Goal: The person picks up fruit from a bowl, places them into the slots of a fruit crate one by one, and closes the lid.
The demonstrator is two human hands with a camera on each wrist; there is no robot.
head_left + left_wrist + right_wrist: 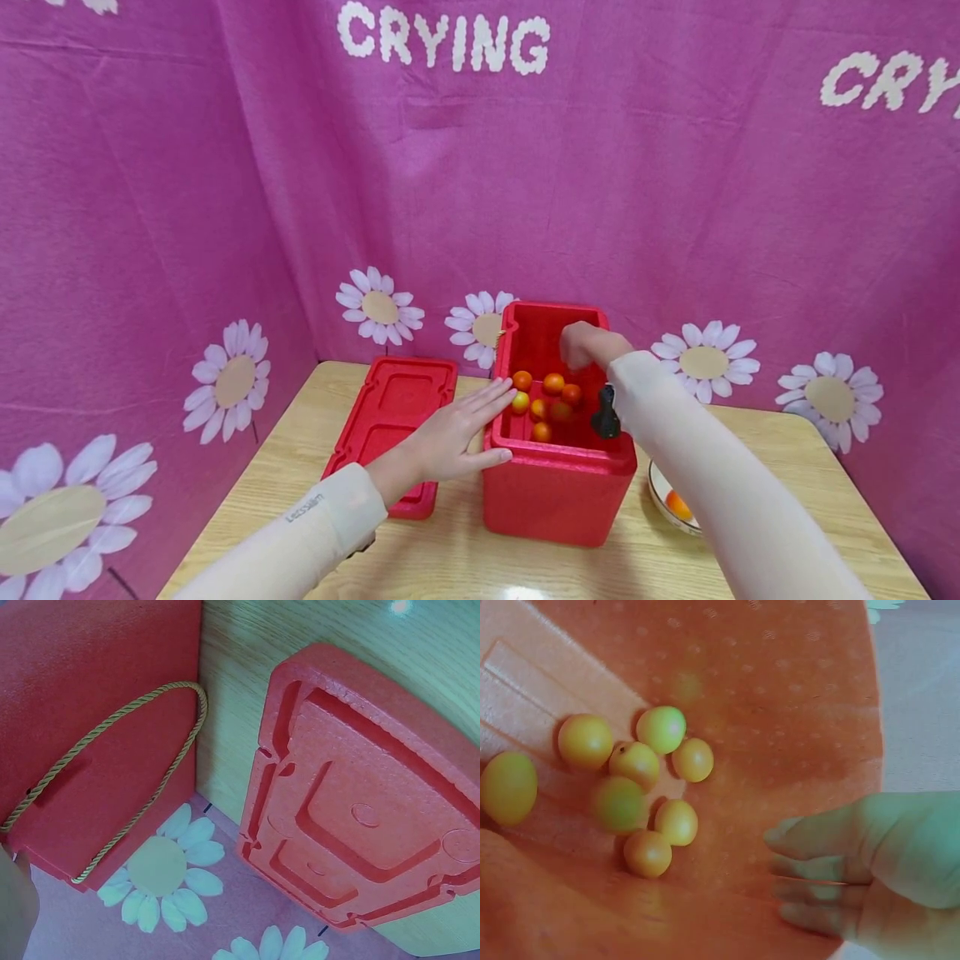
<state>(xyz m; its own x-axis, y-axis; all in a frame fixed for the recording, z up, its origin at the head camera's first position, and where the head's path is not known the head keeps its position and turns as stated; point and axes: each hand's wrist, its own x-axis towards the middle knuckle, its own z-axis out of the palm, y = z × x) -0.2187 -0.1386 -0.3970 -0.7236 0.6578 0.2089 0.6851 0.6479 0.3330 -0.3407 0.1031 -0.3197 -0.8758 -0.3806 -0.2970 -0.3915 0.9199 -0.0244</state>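
Observation:
A red foam box (555,504) stands uncovered on the table. Inside lie several small round fruits (553,383), orange-red and yellow, that look like cherry tomatoes. One greenish fruit (619,804) is blurred in the right wrist view. My left hand (461,429) rests on the box's left rim with straight fingers, thumb apart. Into the box from the right reaches my right hand (592,343). In the right wrist view its fingers (810,838) are loosely extended beside the fruits, holding nothing. My right sleeve covers part of the right rim.
The red lid (405,392) lies on the table (292,442) left of the box. A bowl (660,487) with an orange fruit (678,505) sits at the right, partly behind my right sleeve. A twisted rope handle (120,712) hangs on the box's side. Purple cloth (525,208) hangs behind.

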